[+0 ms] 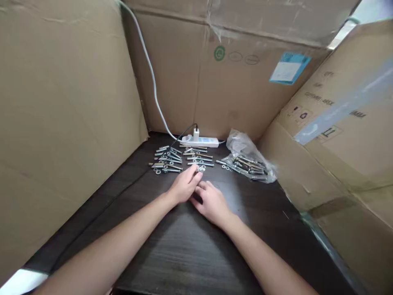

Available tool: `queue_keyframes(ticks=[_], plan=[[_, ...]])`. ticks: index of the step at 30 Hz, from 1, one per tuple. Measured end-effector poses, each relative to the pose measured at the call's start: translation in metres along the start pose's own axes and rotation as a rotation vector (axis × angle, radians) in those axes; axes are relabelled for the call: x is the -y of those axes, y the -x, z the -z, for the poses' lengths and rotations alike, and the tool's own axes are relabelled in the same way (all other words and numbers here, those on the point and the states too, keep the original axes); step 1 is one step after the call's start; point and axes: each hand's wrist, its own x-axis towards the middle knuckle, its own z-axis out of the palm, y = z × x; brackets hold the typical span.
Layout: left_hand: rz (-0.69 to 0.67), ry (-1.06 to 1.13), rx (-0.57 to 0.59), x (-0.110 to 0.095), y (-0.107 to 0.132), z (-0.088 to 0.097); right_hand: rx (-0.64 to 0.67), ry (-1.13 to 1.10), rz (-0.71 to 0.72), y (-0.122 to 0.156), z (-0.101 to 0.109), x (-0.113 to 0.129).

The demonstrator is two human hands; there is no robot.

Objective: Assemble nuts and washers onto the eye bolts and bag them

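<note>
My left hand (184, 185) is closed over the dark table, its fingertips at the near edge of a few small washers (202, 168). Close against it, my right hand (212, 201) has its fingers curled in toward the left thumb. Whatever lies between the fingers of either hand is hidden. Just beyond them is a group of long metal bolts (199, 159) laid roughly side by side, with washers among them. A second group of bolts and sleeves (167, 160) lies to the left.
A clear plastic bag (245, 147) of bolts lies at the right, with loose washers (227, 167) beside it. Behind the bolts stands a white power strip (205, 142) with a plug. A black cable (113, 199) crosses the table (184, 258). Cardboard walls (172, 82) surround it.
</note>
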Motion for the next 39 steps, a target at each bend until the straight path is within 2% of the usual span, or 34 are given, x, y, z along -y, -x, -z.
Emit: queue_keyframes(ticks=[2,4,8,11,15,19,23,33,39], plan=[[0.001,0.014,0.027,-0.001,0.001,0.0,0.0,-0.008,-0.016,0.001,0.002,-0.003],[0.002,0.02,0.055,-0.003,0.002,0.001,-0.052,-0.037,-0.042,0.003,0.005,-0.009],[0.002,-0.001,0.117,-0.009,0.004,0.003,-0.316,-0.162,-0.12,0.007,0.019,-0.024],[0.018,-0.052,0.169,-0.014,0.005,0.005,-0.505,-0.247,-0.114,0.01,0.027,-0.03],[0.033,-0.13,0.21,-0.018,0.007,0.006,-0.61,-0.305,-0.032,0.012,0.03,-0.027],[0.005,-0.18,0.222,-0.019,0.007,0.006,-0.637,-0.329,0.013,0.013,0.029,-0.022],[-0.021,-0.205,0.24,-0.021,0.007,0.007,-0.612,-0.335,0.006,0.013,0.029,-0.021],[-0.103,-0.091,0.262,-0.022,0.009,0.007,-0.59,-0.421,0.019,0.013,0.03,-0.017],[-0.076,-0.051,0.245,-0.016,0.008,0.006,-0.571,-0.454,0.029,0.014,0.028,-0.017]])
